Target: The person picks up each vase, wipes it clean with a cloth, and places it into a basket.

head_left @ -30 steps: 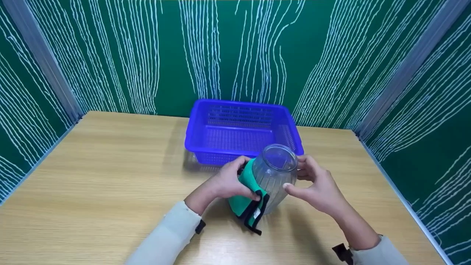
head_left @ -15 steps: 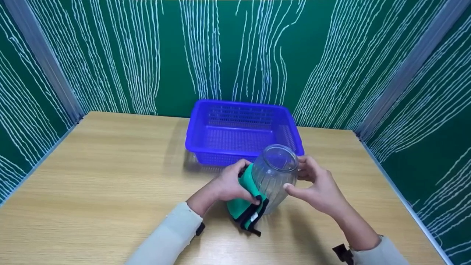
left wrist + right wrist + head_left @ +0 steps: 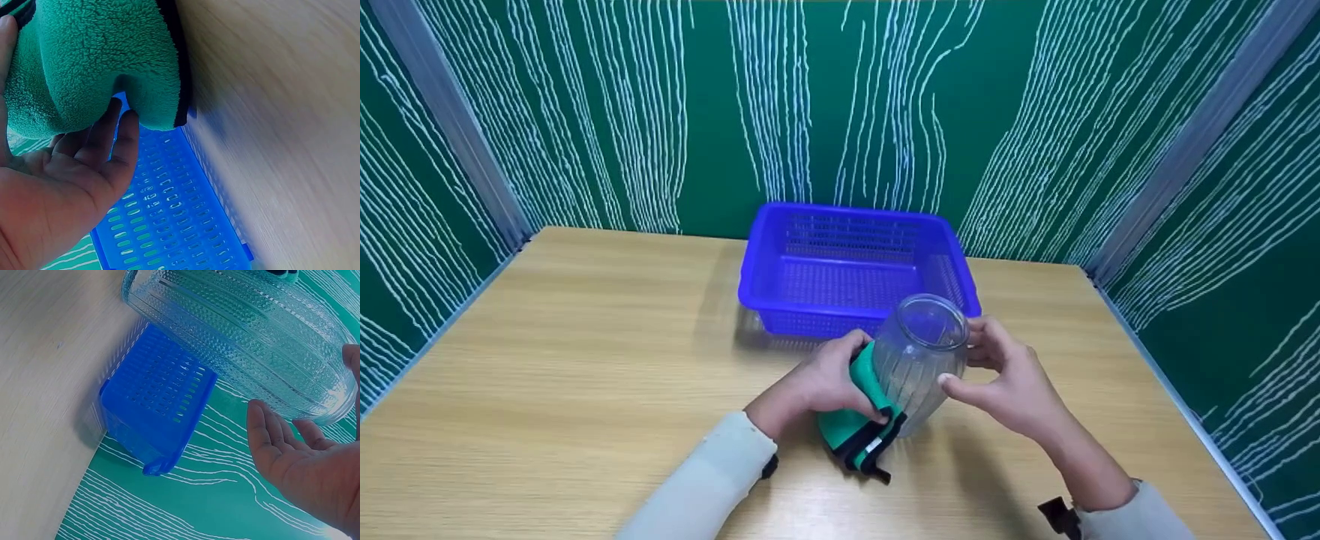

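A clear ribbed glass vase [image 3: 919, 375] stands in front of the basket, its round mouth facing up. Whether its base touches the table, I cannot tell. On its left side my left hand [image 3: 825, 379] holds a green fleecy cloth [image 3: 841, 431] with black edging, pressing it to the glass. The left wrist view has the cloth [image 3: 107, 50] bulging over the curved fingers [image 3: 124, 152]. My right hand [image 3: 1014, 379] grips the vase near its mouth, thumb in front and fingers behind. In the right wrist view the vase [image 3: 242, 337] has a pebbled surface between ribs.
Just behind the vase sits a blue-purple plastic basket [image 3: 757, 300] with slotted walls. Beneath everything is a light wooden table [image 3: 585, 375]. Green panels [image 3: 712, 112] with white wavy lines rise at the back and both sides.
My left hand has slid slightly down the vase's side, and the green cloth has shifted down and left with it. The vase and my right hand have barely moved.
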Motion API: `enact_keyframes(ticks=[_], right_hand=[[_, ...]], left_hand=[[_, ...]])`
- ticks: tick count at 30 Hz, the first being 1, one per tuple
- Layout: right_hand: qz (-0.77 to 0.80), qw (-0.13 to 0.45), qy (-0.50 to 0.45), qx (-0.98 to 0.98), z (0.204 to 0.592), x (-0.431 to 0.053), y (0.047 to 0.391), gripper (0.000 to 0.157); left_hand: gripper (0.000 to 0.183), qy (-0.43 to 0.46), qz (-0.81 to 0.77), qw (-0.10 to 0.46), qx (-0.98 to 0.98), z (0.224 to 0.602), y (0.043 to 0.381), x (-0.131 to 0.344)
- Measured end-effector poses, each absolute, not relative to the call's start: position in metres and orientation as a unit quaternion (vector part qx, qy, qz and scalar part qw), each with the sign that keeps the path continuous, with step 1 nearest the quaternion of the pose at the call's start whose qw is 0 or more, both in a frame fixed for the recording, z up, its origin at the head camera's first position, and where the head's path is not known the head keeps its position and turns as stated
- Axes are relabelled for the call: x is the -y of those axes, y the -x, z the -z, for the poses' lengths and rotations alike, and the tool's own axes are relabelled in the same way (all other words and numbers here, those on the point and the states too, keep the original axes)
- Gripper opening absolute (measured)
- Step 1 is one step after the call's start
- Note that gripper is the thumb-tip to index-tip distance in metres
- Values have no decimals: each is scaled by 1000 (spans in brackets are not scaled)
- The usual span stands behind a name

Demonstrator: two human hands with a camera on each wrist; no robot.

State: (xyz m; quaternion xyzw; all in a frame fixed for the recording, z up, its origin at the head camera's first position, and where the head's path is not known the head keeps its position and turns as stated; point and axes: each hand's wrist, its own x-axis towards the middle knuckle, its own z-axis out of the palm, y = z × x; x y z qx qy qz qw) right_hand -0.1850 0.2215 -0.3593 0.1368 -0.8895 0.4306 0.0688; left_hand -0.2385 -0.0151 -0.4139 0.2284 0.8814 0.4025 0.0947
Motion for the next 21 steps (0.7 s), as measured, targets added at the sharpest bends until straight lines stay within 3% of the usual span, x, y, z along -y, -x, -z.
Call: enact_keyframes(ticks=[21], right_hand=[[-438, 65, -139, 886, 358, -223, 186, 53]], left_hand=[[81, -225, -345, 78, -908, 421, 238, 10]])
